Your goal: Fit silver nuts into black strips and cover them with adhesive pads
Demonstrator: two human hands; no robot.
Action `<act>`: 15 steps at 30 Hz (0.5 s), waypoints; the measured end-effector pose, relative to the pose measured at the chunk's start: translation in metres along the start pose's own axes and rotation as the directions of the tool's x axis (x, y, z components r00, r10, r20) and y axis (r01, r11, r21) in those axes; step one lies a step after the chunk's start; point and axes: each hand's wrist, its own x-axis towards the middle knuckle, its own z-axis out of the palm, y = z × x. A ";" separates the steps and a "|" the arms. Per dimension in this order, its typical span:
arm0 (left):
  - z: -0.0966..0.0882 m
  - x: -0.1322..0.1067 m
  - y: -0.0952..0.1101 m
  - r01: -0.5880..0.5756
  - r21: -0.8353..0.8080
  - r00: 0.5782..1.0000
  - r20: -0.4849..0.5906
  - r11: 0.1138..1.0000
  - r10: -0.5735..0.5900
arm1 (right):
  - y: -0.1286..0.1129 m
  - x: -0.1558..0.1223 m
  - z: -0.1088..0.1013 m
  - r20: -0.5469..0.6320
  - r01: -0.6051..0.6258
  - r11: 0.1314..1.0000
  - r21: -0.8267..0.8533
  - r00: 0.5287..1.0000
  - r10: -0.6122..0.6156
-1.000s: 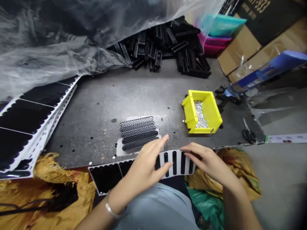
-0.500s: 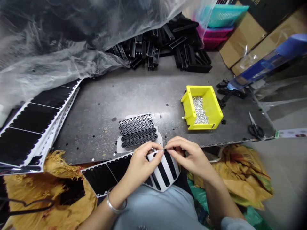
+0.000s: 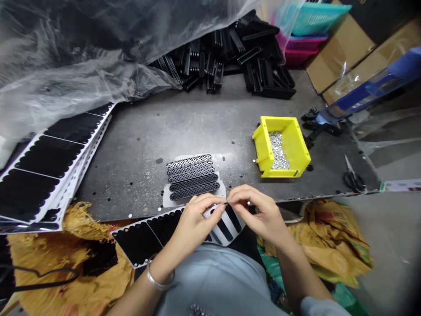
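1. While our left hand (image 3: 197,224) and right hand (image 3: 259,215) pinch a tiny item (image 3: 226,203), the striped strip (image 3: 226,228) lies beneath, by the metal bench (image 3: 131,193).
2. Five mesh strips (image 3: 192,177) lie ranked; a yellow bin (image 3: 296,149) holds silver studs (image 3: 278,151).

White strip (image 3: 138,243) w/ black oblong pads is curled up at one end, which is held by left grip (image 3: 197,226); far end lies flat. Tiny dark bit (image 3: 225,203), too small to ID, is pinched by right grip (image 3: 256,210) just above strip's edge.
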 end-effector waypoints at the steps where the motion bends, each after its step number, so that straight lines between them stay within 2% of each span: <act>1: 0.000 -0.001 0.000 -0.008 0.000 1.000 0.011 1.000 0.008 | 0.001 -0.001 -0.003 -0.039 -0.022 0.999 -0.030 0.999 0.021; 4: -0.001 -0.003 0.001 -0.002 -0.008 1.000 -0.008 1.000 0.002 | 0.005 -0.007 -0.009 -0.119 -0.137 0.985 -0.101 0.985 0.125; 6: 0.000 -0.003 0.001 0.014 -0.011 1.000 -0.017 1.000 -0.014 | 0.007 -0.010 -0.009 -0.073 -0.165 0.981 -0.098 0.985 0.159; 9: 0.004 -0.002 0.000 -0.011 -0.028 1.000 0.016 1.000 0.012 | 0.007 -0.015 -0.001 -0.004 -0.085 0.996 -0.040 0.996 0.085; 11: 0.007 -0.002 -0.001 -0.039 -0.047 0.999 -0.001 0.998 0.039 | 0.008 -0.018 0.004 -0.054 -0.048 0.998 -0.047 0.997 0.046; 13: 0.008 -0.003 0.000 -0.045 -0.045 0.999 -0.028 0.998 0.044 | 0.009 -0.021 0.007 -0.135 -0.065 0.992 -0.107 0.990 0.050; 15: 0.007 -0.005 0.000 -0.052 -0.027 0.999 0.006 0.998 0.052 | 0.011 -0.023 0.008 -0.166 -0.082 0.985 -0.151 0.984 0.057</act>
